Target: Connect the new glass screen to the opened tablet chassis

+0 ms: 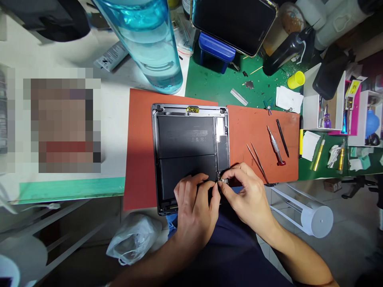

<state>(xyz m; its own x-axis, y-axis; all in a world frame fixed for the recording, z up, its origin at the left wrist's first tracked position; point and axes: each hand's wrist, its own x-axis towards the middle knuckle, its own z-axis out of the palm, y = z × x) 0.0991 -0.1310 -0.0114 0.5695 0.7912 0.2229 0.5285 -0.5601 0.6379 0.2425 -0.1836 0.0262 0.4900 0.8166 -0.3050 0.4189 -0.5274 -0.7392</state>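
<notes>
Bottle, blue and clear, stands on the desk just behind a red-brown mat. On the mat lies an opened tablet, dark inner panels facing up, its near edge reaching past the mat's. The left hand comes up from the lower left, back upward, fingers bent over the tablet's near part, thumb and index fingertips brought together by its right side. The right hand slants in from the lower right, wrist beyond the desk edge, thumb and index curled to a pinch at the tablet's near right part; what either pinches, if anything, is too small to tell. Farther right lie tweezers, a screwdriver and a thin black stick.
</notes>
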